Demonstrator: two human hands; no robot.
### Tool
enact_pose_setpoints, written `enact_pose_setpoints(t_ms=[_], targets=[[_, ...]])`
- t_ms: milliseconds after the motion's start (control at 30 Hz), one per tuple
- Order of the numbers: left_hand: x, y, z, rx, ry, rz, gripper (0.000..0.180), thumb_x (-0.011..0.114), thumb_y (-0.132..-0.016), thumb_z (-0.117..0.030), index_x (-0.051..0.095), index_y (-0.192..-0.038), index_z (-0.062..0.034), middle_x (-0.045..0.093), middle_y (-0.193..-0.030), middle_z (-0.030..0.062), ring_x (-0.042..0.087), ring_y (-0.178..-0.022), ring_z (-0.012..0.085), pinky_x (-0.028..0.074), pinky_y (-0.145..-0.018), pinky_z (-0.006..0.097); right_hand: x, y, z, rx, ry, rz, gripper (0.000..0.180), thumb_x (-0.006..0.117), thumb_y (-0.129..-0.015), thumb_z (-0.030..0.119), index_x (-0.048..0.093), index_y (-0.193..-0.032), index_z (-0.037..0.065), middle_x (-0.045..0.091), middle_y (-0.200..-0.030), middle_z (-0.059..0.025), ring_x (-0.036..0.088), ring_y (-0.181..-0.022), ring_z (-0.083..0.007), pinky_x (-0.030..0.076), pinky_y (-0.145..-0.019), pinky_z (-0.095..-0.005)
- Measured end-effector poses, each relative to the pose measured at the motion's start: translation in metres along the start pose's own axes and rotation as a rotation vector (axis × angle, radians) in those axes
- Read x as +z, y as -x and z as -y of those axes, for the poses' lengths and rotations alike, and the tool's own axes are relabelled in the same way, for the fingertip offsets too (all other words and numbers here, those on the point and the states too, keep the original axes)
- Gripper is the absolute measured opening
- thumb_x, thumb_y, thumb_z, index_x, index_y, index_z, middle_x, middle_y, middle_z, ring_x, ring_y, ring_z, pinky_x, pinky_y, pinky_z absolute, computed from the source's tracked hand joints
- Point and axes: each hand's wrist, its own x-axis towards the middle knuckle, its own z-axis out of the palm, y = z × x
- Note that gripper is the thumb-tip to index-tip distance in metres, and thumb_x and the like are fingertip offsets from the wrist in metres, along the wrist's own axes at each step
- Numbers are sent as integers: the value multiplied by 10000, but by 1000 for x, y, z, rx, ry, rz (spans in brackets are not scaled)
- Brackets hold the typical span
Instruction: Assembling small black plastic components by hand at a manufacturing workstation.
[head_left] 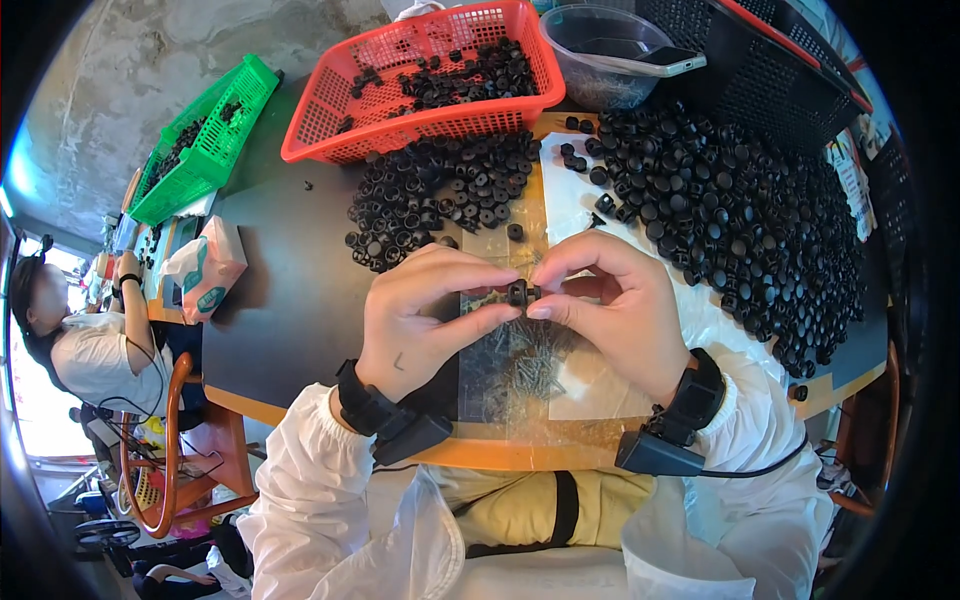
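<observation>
At the centre of the frame, the left hand (pixel 425 315) and the right hand (pixel 610 305) meet over the dark tabletop (pixel 285 300), both pinched onto one small black round plastic knob (pixel 517 293). The left hand is narrowly closed, its thumb and forefinger tips gripping the knob's left side while the other fingers curl above it. The right hand is also closed down to a pinch, thumb below and forefinger arched above, touching the knob's right side; whether it also holds a screw there is too small to tell. Both wrists carry black bands with small black boxes attached, over white sleeves.

Directly below the hands lies a clear plastic bag (pixel 580 385) with a heap of small dark metal screws (pixel 530 365) on it. Above the left hand, in the upper middle, sits a pile of black round plastic knobs (pixel 440 195), and a much larger spread of the same black knobs (pixel 740 220) fills the right side. A red plastic mesh basket (pixel 330 125) with more black pieces stands at the top, a green plastic mesh basket (pixel 225 135) at the upper left, and a clear plastic tub (pixel 600 50) at the top right of centre. Another person in a white top (pixel 95 355) sits at the left edge.
</observation>
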Motion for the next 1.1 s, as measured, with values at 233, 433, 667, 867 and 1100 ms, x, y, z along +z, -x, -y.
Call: enact_pose_setpoints(t_ms=[233, 433, 667, 867, 1100], targets=[[0, 2, 3, -14, -5, -4, 317, 806, -698, -34, 715, -1002, -33, 700, -917, 76, 615, -790, 164, 500, -711, 279, 1, 0, 0, -23, -16, 10, 191, 711, -785, -47, 669, -962, 9, 629, -1001, -58, 620, -923, -123, 536, -810, -255], [2, 2, 3, -24, 23, -31, 320, 807, -700, -49, 713, -1005, -36, 701, -912, 68, 614, -774, 171, 499, -712, 289, -2, 0, -1, -23, -61, 29, 220, 697, -805, -42, 679, -1018, 8, 625, -1028, -65, 622, -933, -132, 528, -803, -244], [-3, 2, 6, 135, -175, 20, 368, 810, -656, -17, 710, -1009, -43, 649, -888, 58, 591, -779, 187, 472, -695, 282, 1, -1, -1, 144, -190, 68, 272, 686, -842, 10, 661, -1112, 18, 621, -1008, -39, 587, -867, -97, 518, -799, -243], [-5, 0, 6, 276, -255, 74, 384, 837, -634, -107, 714, -997, -75, 598, -803, 15, 542, -704, 160, 439, -624, 280, -6, 0, -4, 226, -124, 249, 278, 690, -845, 38, 664, -1119, -2, 624, -964, -33, 595, -847, -97, 498, -767, -236], [1, 2, -7, 394, -326, 19, 402, 822, -599, -151, 702, -977, -86, 586, -780, 5, 557, -661, 179, 457, -574, 291, -1, 4, -9, 162, -269, 251, 271, 698, -811, -8, 686, -1082, -8, 622, -948, -47, 610, -867, -118, 494, -777, -244]])
